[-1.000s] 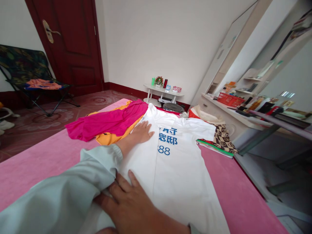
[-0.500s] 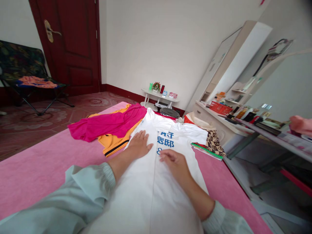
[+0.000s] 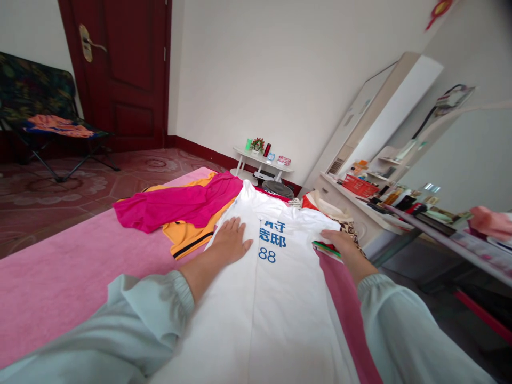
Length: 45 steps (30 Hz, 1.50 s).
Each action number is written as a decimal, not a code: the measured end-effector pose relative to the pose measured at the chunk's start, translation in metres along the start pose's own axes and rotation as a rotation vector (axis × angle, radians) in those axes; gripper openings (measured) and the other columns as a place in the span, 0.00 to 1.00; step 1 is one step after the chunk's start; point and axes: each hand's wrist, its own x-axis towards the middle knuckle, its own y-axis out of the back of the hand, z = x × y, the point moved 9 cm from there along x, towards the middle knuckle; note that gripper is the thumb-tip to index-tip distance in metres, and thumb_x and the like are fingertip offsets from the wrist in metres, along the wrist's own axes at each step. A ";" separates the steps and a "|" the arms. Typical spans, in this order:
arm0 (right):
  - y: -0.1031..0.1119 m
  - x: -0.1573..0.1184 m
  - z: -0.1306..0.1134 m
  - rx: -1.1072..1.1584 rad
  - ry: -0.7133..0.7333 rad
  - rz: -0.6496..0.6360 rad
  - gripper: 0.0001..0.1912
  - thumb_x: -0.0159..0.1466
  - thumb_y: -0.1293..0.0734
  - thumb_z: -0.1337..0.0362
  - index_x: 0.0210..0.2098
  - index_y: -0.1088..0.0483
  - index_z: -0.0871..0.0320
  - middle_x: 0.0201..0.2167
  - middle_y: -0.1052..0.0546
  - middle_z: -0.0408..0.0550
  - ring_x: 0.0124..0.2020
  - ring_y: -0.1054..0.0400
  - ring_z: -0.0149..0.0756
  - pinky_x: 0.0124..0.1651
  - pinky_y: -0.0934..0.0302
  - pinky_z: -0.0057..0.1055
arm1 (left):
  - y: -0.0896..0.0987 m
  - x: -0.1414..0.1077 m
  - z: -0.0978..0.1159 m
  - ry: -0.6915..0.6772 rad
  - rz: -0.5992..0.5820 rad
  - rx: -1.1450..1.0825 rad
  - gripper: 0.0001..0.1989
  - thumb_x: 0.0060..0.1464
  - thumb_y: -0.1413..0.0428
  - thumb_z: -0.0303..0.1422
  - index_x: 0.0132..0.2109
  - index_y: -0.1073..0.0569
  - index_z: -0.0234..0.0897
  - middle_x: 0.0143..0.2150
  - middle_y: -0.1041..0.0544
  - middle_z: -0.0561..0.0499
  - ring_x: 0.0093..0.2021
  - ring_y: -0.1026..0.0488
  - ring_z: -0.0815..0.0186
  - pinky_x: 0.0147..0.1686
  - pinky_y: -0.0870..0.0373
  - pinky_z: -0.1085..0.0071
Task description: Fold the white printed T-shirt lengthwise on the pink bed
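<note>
A white shirt [image 3: 288, 304] with blue characters and the number 88 lies spread over the pink bed cover [image 3: 72, 272]. My left hand [image 3: 231, 241] rests flat on the shirt's left part, its fingers spread. At the shirt's right sleeve, my right hand [image 3: 344, 248] has its fingers closed on the white fabric near the sleeve edge. The fingertips of that hand are partly hidden. Beyond my left hand lie a magenta garment [image 3: 180, 202] and a yellow garment [image 3: 188, 237] with a black stripe.
Folded clothes [image 3: 328, 205] sit behind the right sleeve. A dresser [image 3: 360, 205] with a red basket [image 3: 360, 185] and bottles stands at the right. At the back is a small white shelf [image 3: 264, 156]; a folding chair [image 3: 60, 125] stands at the left.
My right hand has moved from the shirt's middle outward to its right sleeve, uncovering the number 88. My left hand stays flat in nearly the same place.
</note>
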 end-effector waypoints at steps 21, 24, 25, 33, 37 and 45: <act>-0.152 -0.124 -0.116 -0.086 0.270 -0.748 0.20 0.54 0.30 0.60 0.46 0.28 0.59 0.50 0.26 0.54 0.48 0.30 0.40 0.52 0.38 0.39 | 0.006 0.002 -0.003 -0.081 0.025 -0.054 0.30 0.60 0.56 0.47 0.63 0.40 0.33 0.66 0.42 0.38 0.66 0.48 0.51 0.64 0.54 0.57; -0.103 -0.146 -0.078 -0.324 0.345 -0.673 0.19 0.55 0.32 0.61 0.44 0.28 0.62 0.44 0.24 0.56 0.40 0.28 0.40 0.47 0.36 0.38 | 0.009 0.002 -0.002 -0.101 0.056 -0.080 0.29 0.60 0.54 0.45 0.62 0.39 0.34 0.65 0.40 0.39 0.65 0.45 0.52 0.63 0.52 0.57; -0.083 -0.155 -0.065 -0.428 0.374 -0.642 0.20 0.54 0.32 0.60 0.45 0.29 0.63 0.43 0.24 0.55 0.39 0.29 0.40 0.45 0.36 0.38 | 0.011 0.001 0.000 -0.117 0.069 -0.092 0.28 0.60 0.54 0.44 0.62 0.38 0.34 0.64 0.38 0.39 0.64 0.44 0.53 0.63 0.51 0.58; 0.039 -0.248 0.012 -0.816 0.246 -0.631 0.30 0.55 0.33 0.58 0.57 0.36 0.55 0.50 0.26 0.54 0.47 0.30 0.47 0.50 0.38 0.39 | 0.019 -0.001 0.009 -0.178 0.112 -0.185 0.26 0.58 0.52 0.39 0.62 0.38 0.35 0.59 0.31 0.42 0.59 0.36 0.56 0.59 0.43 0.63; 0.053 -0.266 0.020 -0.706 0.291 -0.651 0.26 0.60 0.38 0.58 0.58 0.37 0.52 0.50 0.25 0.52 0.47 0.29 0.44 0.49 0.36 0.35 | 0.023 0.014 0.005 -0.103 0.074 -0.215 0.30 0.57 0.52 0.46 0.65 0.41 0.42 0.57 0.29 0.44 0.56 0.34 0.54 0.54 0.37 0.62; 0.047 -0.272 0.004 -0.535 0.368 -0.710 0.22 0.60 0.36 0.60 0.54 0.32 0.49 0.37 0.24 0.46 0.31 0.30 0.34 0.36 0.34 0.26 | 0.016 0.077 0.011 0.140 -0.052 -0.465 0.18 0.47 0.40 0.43 0.43 0.20 0.39 0.37 0.20 0.48 0.42 0.24 0.58 0.42 0.33 0.72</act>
